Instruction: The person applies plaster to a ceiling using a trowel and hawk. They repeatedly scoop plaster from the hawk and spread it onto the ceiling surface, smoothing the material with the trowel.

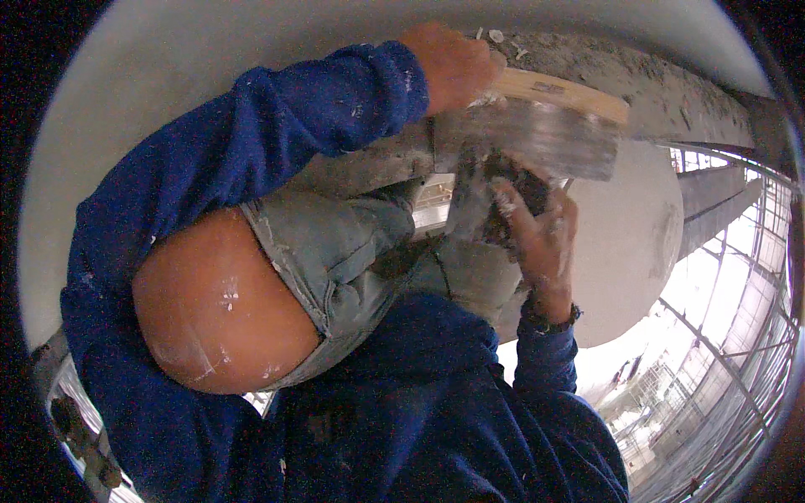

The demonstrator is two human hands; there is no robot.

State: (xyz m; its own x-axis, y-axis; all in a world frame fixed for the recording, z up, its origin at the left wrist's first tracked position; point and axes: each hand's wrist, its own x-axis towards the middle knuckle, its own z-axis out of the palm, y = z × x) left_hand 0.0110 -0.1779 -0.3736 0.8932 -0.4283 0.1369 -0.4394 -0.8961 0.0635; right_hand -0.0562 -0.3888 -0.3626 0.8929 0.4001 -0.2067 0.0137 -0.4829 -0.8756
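Note:
My left hand (453,67) reaches across at the top and is closed on the end of a wide plastering blade. That blade has a pale wooden back strip (562,92) and a broad grey metal face (537,134), streaked by motion. Just below it, my right hand (541,235) is wrapped round the dark handle of a smaller trowel (467,197), with a grey metal plate. White plaster specks the right fingers. The two tools overlap or touch at their edges; blur hides the exact contact.
A rough grey ledge with crumbs of plaster (604,71) runs behind the tools. A smooth pale wall (151,92) rises at the left. My bent bare knee (226,310) is close under my left arm. Scaffold bars (721,335) and bright openings lie low on the right.

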